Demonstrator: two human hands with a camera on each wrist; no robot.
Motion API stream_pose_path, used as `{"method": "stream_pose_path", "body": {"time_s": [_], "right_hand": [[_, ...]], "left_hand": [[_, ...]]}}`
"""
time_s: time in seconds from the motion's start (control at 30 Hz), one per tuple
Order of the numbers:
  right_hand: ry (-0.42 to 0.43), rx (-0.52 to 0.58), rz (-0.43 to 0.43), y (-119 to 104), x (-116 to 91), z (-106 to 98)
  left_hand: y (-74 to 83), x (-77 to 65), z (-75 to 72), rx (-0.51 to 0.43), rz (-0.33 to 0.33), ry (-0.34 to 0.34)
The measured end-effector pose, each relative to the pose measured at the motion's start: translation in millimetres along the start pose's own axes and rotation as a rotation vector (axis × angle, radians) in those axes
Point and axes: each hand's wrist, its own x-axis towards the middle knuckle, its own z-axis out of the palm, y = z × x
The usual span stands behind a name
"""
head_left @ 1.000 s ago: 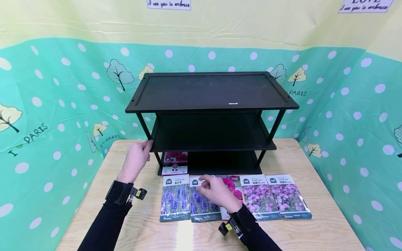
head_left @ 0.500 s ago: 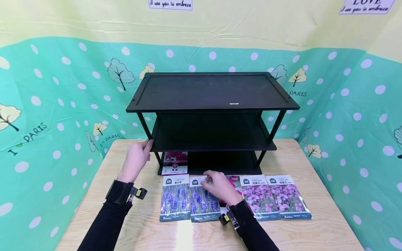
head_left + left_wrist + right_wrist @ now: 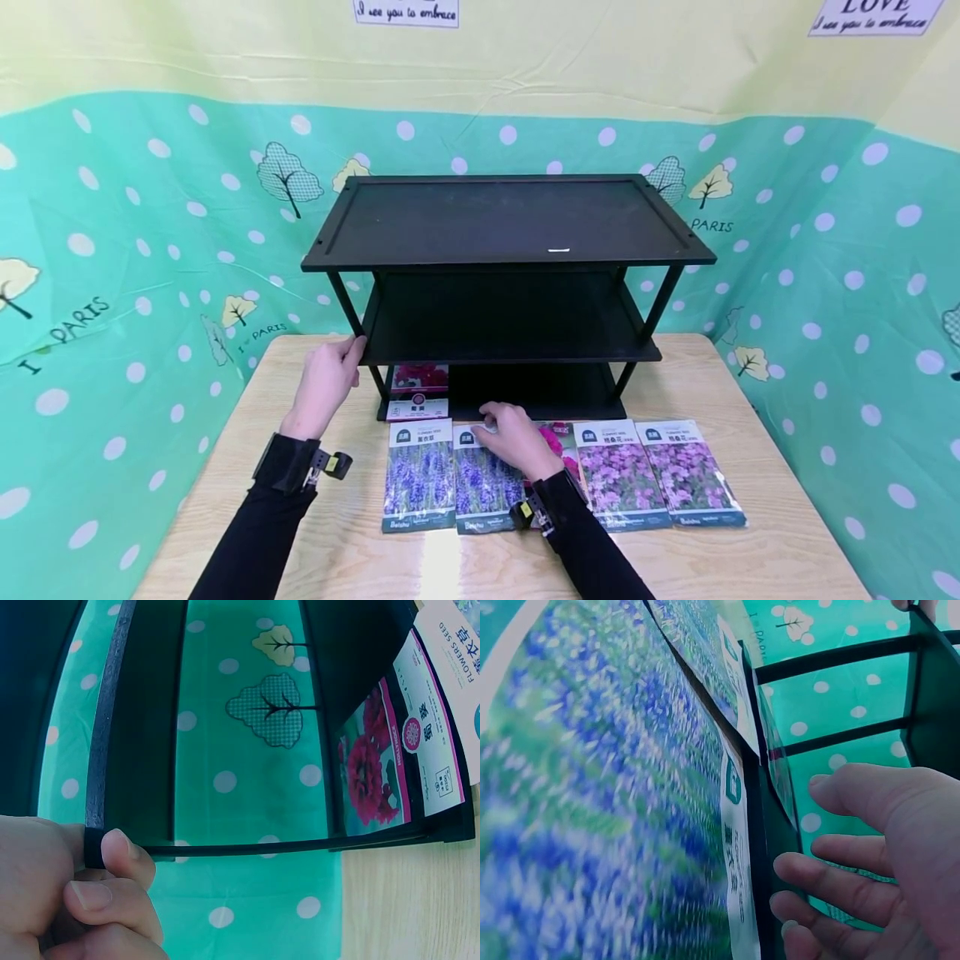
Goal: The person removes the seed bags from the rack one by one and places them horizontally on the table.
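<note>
At the left end of a black three-tier shelf rack (image 3: 510,221), my left hand (image 3: 322,387) grips the middle tier's front corner. In the left wrist view, its fingers (image 3: 112,896) curl round that edge. My right hand (image 3: 517,437) hovers in front of the bottom tier with nothing held, its fingers (image 3: 832,881) loosely bent and spread. Below it lie a blue-purple flower seed packet (image 3: 480,487) and a partly covered pink flower seed packet (image 3: 558,442). Another lavender-like seed packet (image 3: 420,479) lies to the left. A red flower seed packet (image 3: 418,407) rests on the bottom tier's left end.
Two seed packets with pinkish-purple flowers, one (image 3: 618,475) beside the other (image 3: 686,475), lie at the right of the row. The wooden table (image 3: 765,550) carries everything. A green dotted cloth (image 3: 150,250) hangs behind and at both sides.
My right hand has moved slightly forward and left, toward the bottom tier, over the packets. My left hand keeps its grip on the rack. The packets lie as before.
</note>
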Motion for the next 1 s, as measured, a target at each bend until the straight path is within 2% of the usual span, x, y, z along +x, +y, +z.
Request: {"method": "stream_pose_path", "body": {"time_s": [0.33,0.67,1.0], "right_hand": [[0.001,-0.002,0.013,-7.1,15.3,9.7],[-0.003,-0.069,-0.07,-21.1,34.3,12.9],[-0.072,-0.074,-0.049,-34.9,47.0,15.6]], "left_hand": [[1.3,-0.3,2.7,-0.003,-0.01,-0.011],[1.7,0.0,0.2,0.003,-0.003,-0.008],[-0.7,-0.3,0.0,0.008,-0.024,-0.013]]}}
